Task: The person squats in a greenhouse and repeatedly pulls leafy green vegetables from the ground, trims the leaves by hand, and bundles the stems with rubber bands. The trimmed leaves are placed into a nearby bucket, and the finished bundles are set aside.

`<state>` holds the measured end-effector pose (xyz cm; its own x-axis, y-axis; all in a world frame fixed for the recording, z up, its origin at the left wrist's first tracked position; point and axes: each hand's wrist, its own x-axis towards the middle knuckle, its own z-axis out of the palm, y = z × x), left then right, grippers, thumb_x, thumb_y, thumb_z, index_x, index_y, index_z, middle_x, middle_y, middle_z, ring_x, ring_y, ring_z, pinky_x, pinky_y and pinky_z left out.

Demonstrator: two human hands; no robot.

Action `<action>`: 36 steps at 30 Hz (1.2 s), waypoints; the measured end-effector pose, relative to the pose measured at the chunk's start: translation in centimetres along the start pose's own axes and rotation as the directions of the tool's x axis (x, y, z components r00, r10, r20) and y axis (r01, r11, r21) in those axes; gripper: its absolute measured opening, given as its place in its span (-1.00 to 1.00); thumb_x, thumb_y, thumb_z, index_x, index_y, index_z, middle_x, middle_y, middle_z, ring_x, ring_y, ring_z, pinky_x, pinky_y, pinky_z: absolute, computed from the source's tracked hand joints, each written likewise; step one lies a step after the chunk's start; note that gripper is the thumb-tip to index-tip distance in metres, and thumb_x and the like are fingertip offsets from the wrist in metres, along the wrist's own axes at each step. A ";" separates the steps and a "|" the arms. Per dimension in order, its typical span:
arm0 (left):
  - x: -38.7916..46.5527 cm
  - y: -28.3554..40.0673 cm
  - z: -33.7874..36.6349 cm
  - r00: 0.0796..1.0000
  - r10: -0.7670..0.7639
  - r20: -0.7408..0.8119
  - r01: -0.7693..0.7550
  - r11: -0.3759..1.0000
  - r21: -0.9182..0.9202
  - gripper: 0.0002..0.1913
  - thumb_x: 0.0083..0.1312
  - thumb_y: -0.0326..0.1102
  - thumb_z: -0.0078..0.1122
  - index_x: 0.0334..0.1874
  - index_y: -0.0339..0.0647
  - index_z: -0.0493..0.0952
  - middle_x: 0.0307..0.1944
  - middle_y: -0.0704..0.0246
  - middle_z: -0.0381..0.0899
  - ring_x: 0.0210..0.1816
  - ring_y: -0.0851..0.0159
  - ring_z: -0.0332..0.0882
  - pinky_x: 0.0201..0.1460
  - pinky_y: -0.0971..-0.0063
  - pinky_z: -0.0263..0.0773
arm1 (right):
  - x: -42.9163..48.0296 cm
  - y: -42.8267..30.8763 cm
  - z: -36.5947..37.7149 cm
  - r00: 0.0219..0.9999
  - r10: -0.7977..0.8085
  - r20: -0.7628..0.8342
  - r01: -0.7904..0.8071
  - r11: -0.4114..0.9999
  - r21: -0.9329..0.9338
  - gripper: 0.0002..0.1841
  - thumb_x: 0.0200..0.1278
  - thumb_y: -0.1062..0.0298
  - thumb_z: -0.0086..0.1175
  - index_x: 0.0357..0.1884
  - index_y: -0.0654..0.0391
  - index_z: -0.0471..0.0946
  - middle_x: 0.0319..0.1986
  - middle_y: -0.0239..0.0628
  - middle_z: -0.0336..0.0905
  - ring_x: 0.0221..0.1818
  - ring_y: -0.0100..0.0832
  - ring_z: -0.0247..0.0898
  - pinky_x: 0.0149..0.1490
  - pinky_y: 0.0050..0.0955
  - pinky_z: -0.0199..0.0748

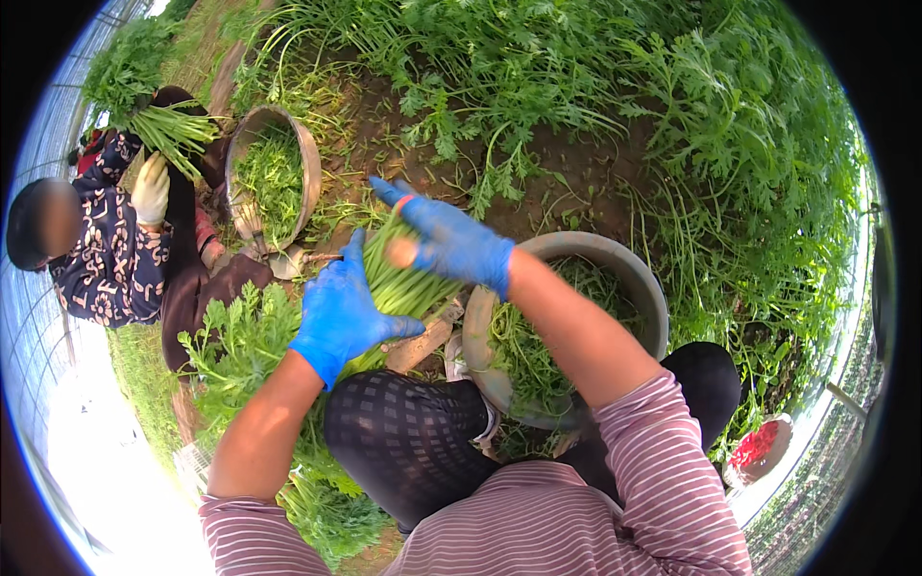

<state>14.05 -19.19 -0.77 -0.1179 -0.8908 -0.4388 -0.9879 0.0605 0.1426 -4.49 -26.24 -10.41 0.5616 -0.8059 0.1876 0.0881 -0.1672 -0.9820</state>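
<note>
A thick bunch of leafy greens with pale green stems [403, 277] lies between my two hands, its leaves [248, 338] spreading to the lower left. My left hand [346, 302], in a blue glove, supports the bunch from the left, thumb and fingers spread wide around the stems. Across the stem ends is my right hand [450, 241], blue-gloved and blurred, with a red band around one finger and a bare fingertip showing through the glove. Whether its fingers grip the stems is not clear.
A large round tub [652, 302] with loose greens stands by my right forearm. A co-worker [115, 245] at the left holds another bunch [169, 133] beside a tilted tub [310, 158]. Leafy plants [518, 65] grow ahead. A container of red bits [763, 446] is at lower right.
</note>
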 end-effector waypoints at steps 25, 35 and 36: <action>0.2 -0.2 0.8 1.000 -0.006 -0.002 0.006 0.995 -0.097 0.30 -0.29 0.18 0.60 0.42 -0.49 0.08 0.06 -0.12 0.54 0.07 -0.10 0.58 0.14 0.17 0.46 | -2.8 2.8 4.2 0.976 0.025 -0.218 -0.009 0.997 0.072 0.29 0.05 -0.64 -0.16 0.48 0.40 -0.12 0.40 0.34 -0.02 0.51 0.09 -0.15 0.53 -0.14 -0.20; 0.0 0.0 1.4 0.998 -0.060 -0.031 0.058 0.996 -0.065 0.18 -0.28 0.07 0.58 0.38 -0.43 0.17 0.10 -0.12 0.49 0.12 -0.13 0.50 0.21 0.13 0.39 | -1.8 1.0 -0.8 0.921 0.272 -0.278 -0.075 0.826 0.558 0.05 0.28 -0.40 -0.06 0.51 0.29 -0.07 0.29 0.03 0.31 0.25 -0.28 0.34 0.33 -0.35 0.24; -0.1 -0.1 1.5 0.997 -0.067 -0.029 0.065 0.996 -0.057 0.16 -0.28 0.06 0.57 0.37 -0.42 0.18 0.10 -0.12 0.50 0.12 -0.13 0.50 0.20 0.13 0.39 | -1.5 1.0 -0.7 0.968 0.239 -0.070 -0.189 0.888 0.419 0.08 0.27 -0.43 -0.08 0.51 0.31 -0.11 0.35 0.04 0.21 0.32 -0.23 0.26 0.37 -0.34 0.19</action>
<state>13.99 -18.49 -2.05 -0.0488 -0.9057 -0.4210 -0.9862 -0.0232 0.1641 -5.80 -25.64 -11.65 0.5071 -0.8603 -0.0518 0.3172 0.2422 -0.9169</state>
